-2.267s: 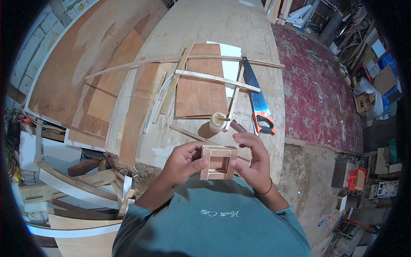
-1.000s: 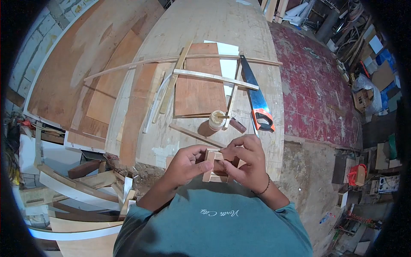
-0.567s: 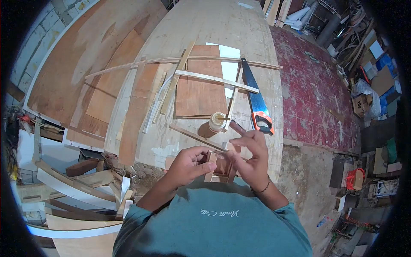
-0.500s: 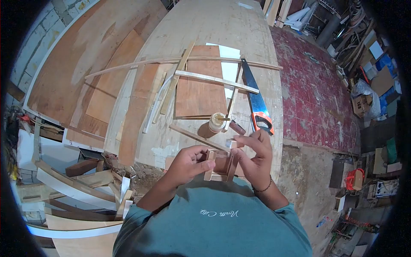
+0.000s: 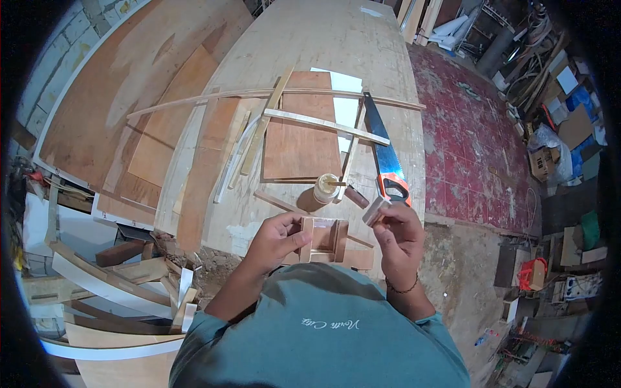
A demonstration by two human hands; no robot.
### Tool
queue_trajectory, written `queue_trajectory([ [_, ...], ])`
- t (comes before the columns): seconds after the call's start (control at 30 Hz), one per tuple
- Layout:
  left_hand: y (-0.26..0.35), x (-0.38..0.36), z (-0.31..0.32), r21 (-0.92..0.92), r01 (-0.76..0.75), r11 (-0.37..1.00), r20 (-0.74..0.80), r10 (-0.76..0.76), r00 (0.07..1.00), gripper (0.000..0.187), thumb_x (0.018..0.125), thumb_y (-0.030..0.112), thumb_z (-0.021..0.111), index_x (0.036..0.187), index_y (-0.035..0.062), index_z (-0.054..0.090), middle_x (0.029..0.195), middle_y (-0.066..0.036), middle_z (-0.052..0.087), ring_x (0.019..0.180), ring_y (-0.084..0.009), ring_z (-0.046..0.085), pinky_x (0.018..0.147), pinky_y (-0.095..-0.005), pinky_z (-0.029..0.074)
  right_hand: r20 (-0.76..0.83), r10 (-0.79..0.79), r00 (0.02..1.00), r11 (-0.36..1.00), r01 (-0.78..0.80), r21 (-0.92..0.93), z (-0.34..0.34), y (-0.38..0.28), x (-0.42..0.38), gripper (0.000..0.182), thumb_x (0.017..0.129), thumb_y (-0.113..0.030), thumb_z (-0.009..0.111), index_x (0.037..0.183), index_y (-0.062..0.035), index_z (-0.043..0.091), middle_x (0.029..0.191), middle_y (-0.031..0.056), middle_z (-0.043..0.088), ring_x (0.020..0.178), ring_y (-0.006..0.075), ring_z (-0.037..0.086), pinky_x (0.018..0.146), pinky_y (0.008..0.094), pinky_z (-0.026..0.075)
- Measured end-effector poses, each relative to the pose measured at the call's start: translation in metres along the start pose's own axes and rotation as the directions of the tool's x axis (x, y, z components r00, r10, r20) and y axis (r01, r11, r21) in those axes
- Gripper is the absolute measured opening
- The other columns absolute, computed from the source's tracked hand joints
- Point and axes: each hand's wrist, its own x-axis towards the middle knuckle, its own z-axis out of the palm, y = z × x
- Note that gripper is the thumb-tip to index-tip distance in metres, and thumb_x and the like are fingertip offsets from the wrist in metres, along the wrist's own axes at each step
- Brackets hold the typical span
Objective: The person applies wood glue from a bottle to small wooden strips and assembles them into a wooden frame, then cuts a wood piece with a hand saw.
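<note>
My left hand [image 5: 277,243] is closed on the left side of a small open wooden box [image 5: 339,242], held at the table edge in front of my chest. Between the thumb and fingers of my right hand [image 5: 402,240] is a small wooden block [image 5: 375,212] with a pale face, raised to the right of the box and apart from it. Just beyond my hands stands a jar [image 5: 325,191] with a stick across its mouth. A short dark reddish piece [image 5: 356,196] lies beside the jar.
A handsaw [image 5: 387,158] with an orange handle lies at the table's right side. Thin wood strips [image 5: 323,121] cross over a brown board [image 5: 301,152] and a white sheet [image 5: 347,81]. Curved offcuts [image 5: 110,278] are piled at lower left.
My right hand has moved right, taking the small block away from the box. My left hand and the box have shifted slightly left.
</note>
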Motion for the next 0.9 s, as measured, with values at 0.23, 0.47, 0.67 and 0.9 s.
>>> queue_trajectory([
  [0.23,0.007,-0.002,0.008,0.033,-0.039,0.999,0.012,0.039,0.999,0.034,0.085,0.012,0.066,0.112,-0.0045,0.054,0.094,-0.006,0.060,0.084,-0.0100,0.057,0.071,-0.0239,0.049,0.122,-0.097,0.988,0.937,0.132,-0.324,0.010,0.001,0.006,0.032,0.070,-0.002,0.068,0.099,-0.0044,0.054,0.095,0.0085,0.060,0.095,0.0202,0.056,0.077,0.0328,0.042],
  [0.47,0.019,-0.010,0.020,0.115,-0.043,0.992,-0.022,0.046,0.999,0.036,0.083,0.011,0.068,0.111,-0.0060,0.053,0.094,-0.008,0.063,0.085,-0.0104,0.059,0.074,-0.0244,0.050,0.361,-0.274,0.892,0.669,0.446,-0.595,0.020,0.002,0.013,0.035,0.060,-0.003,0.069,0.093,-0.0120,0.062,0.087,0.0018,0.062,0.084,0.0224,0.054,0.076,0.0371,0.038],
  [0.67,0.022,-0.012,0.022,0.109,-0.032,0.994,-0.001,0.032,0.999,0.035,0.083,0.011,0.068,0.110,-0.0059,0.054,0.094,-0.007,0.062,0.085,-0.0095,0.059,0.074,-0.0238,0.050,0.388,-0.305,0.870,0.550,0.493,-0.674,0.022,0.006,0.010,0.037,0.057,-0.005,0.067,0.092,-0.0154,0.064,0.087,-0.0013,0.060,0.084,0.0204,0.052,0.077,0.0368,0.035],
  [0.9,0.022,-0.009,0.025,0.155,-0.051,0.987,-0.006,0.053,0.999,0.033,0.083,0.011,0.068,0.109,-0.0058,0.055,0.095,-0.006,0.062,0.084,-0.0085,0.058,0.074,-0.0235,0.050,0.401,-0.270,0.876,0.518,0.483,-0.706,0.024,0.003,0.011,0.035,0.056,-0.009,0.068,0.090,-0.0181,0.065,0.087,-0.0032,0.058,0.086,0.0198,0.051,0.078,0.0375,0.035],
])
